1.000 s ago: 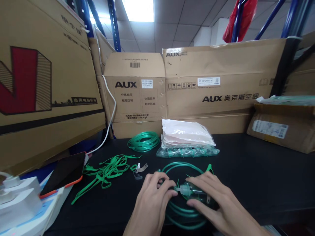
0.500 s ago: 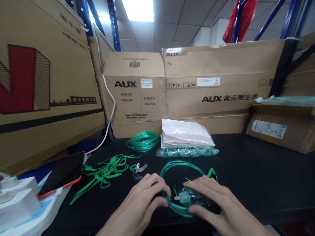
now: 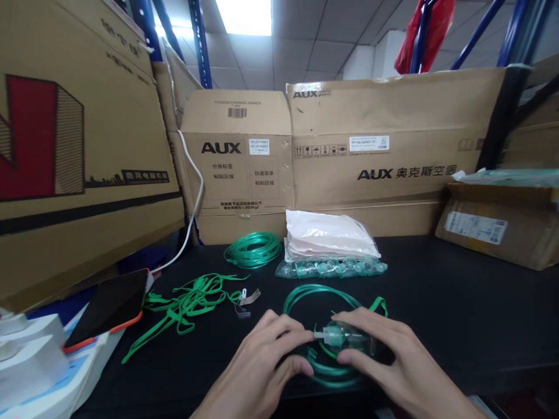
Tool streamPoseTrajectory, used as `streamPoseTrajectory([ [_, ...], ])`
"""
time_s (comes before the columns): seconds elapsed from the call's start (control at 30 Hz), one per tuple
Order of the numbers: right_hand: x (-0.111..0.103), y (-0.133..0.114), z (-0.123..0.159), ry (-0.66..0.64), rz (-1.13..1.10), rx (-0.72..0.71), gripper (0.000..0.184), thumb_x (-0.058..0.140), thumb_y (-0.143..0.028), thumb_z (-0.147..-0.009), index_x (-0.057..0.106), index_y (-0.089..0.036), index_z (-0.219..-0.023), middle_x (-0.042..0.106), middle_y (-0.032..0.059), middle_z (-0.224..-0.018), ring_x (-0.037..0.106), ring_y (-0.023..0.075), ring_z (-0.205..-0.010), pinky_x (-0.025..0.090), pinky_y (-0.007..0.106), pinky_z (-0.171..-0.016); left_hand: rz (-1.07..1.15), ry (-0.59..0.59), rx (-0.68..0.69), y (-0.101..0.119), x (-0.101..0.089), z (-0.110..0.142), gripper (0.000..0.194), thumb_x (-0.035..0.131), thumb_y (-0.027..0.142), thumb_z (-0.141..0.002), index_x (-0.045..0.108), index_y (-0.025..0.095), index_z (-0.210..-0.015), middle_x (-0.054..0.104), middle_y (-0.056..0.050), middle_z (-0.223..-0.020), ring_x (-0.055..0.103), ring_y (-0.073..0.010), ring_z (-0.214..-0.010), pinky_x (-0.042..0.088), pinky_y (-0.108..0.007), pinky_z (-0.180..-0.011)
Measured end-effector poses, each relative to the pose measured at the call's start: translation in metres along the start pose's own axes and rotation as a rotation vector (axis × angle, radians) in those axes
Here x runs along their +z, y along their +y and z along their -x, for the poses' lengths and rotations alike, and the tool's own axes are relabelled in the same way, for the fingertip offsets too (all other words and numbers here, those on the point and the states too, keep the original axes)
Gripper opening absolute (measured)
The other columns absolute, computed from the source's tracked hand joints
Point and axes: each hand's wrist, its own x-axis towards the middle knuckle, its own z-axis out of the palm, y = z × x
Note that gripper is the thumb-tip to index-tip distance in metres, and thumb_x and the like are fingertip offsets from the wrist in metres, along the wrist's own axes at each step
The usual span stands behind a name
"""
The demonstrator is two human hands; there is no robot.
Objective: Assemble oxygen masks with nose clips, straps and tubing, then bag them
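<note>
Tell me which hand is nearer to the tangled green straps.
Left. The left hand is to the right of the straps; the right hand is farther right.

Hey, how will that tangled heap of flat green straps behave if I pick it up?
The tangled heap of flat green straps will probably hang floppy, since its thin strands lie in loose bends. It looks light, being narrow bands with gaps between. The crossing loops suggest lifting one might drag others.

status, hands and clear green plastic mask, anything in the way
Right hand holding mask. Left hand at its pale plastic connector. Coiled translucent green tubing by both hands, possible snag.
</note>
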Motion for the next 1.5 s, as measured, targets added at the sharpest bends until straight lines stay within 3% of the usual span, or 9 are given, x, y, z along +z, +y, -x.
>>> streamPoseTrajectory([
  [0.1,0.0,0.002,-0.001,0.0,-0.008,0.01,0.033,0.077,-0.047,-0.088,0.076,-0.03,-0.117,0.081,0.0026,-0.114,0.076,0.0286,-0.109,0.065,0.031,-0.085,0.003,-0.009,-0.03,0.001,0.0,0.001,0.031,0.054,0.005,-0.099,0.072,0.029,-0.107,0.07,0.002,-0.108,0.063,-0.0182,-0.096,0.051,-0.029,-0.089],
  [0.27,-0.002,0.0,-0.002,0.023,-0.015,0.003,0.033,0.081,-0.046,-0.084,0.079,-0.031,-0.114,0.082,0.002,-0.11,0.078,0.0278,-0.103,0.066,0.03,-0.082,0.057,0.07,-0.077,0.005,0.006,0.001,0.028,0.052,0.003,-0.097,0.063,0.026,-0.108,0.068,0.002,-0.108,0.064,-0.0181,-0.102,0.046,-0.033,-0.1],
  [0.43,-0.002,-0.002,-0.002,0.027,-0.057,-0.016,0.033,0.083,-0.042,-0.084,0.078,-0.034,-0.116,0.083,-0.0008,-0.107,0.079,0.0242,-0.098,0.064,0.028,-0.084,0.058,0.146,-0.118,0.002,0.013,0.001,0.021,0.053,0.012,-0.102,0.063,0.029,-0.11,0.07,0.003,-0.102,0.064,-0.0191,-0.091,0.051,-0.031,-0.085],
  [0.7,-0.002,-0.003,-0.002,0.049,-0.063,-0.095,0.033,0.082,-0.039,-0.085,0.077,-0.031,-0.117,0.082,-0.0011,-0.102,0.079,0.0204,-0.092,0.064,0.024,-0.082,0.078,0.228,-0.046,0.003,0.016,-0.004,0.025,0.054,0.007,-0.1,0.067,0.028,-0.103,0.071,0.003,-0.102,0.066,-0.0191,-0.093,0.051,-0.031,-0.084],
  [0.97,0.002,-0.003,0.0,0.099,0.035,-0.176,0.033,0.071,-0.045,-0.094,0.074,-0.023,-0.119,0.079,0.0043,-0.1,0.078,0.0205,-0.086,0.065,0.025,-0.073,0.028,0.295,0.038,0.002,0.019,-0.003,0.025,0.056,0.012,-0.101,0.07,0.029,-0.114,0.075,0.001,-0.105,0.069,-0.02,-0.092,0.051,-0.038,-0.093],
  [1.2,0.0,-0.005,-0.001,0.114,0.051,-0.254,0.033,0.065,-0.044,-0.098,0.072,-0.02,-0.121,0.076,0.005,-0.093,0.076,0.0178,-0.077,0.063,0.024,-0.066,0.055,0.316,0.051,-0.002,0.022,-0.004,0.032,0.054,0.008,-0.101,0.074,0.03,-0.112,0.076,0.001,-0.102,0.065,-0.0187,-0.086,0.054,-0.03,-0.075],
  [1.33,0.0,-0.004,0.001,0.105,0.047,-0.289,0.034,0.066,-0.042,-0.098,0.07,-0.02,-0.124,0.078,0.0052,-0.094,0.077,0.0182,-0.078,0.064,0.024,-0.067,0.048,0.371,0.011,-0.002,0.026,-0.004,0.027,0.056,0.009,-0.101,0.071,0.03,-0.111,0.075,0.002,-0.1,0.063,-0.0194,-0.086,0.052,-0.03,-0.077],
  [1.5,-0.001,-0.006,0.0,0.126,0.061,-0.254,0.033,0.065,-0.047,-0.098,0.073,-0.021,-0.117,0.082,0.0069,-0.102,0.08,0.0219,-0.088,0.064,0.023,-0.066,0.007,0.348,0.026,0.002,0.023,-0.003,0.022,0.056,0.008,-0.101,0.066,0.027,-0.104,0.073,0.003,-0.097,0.059,-0.02,-0.084,0.049,-0.032,-0.075],
])
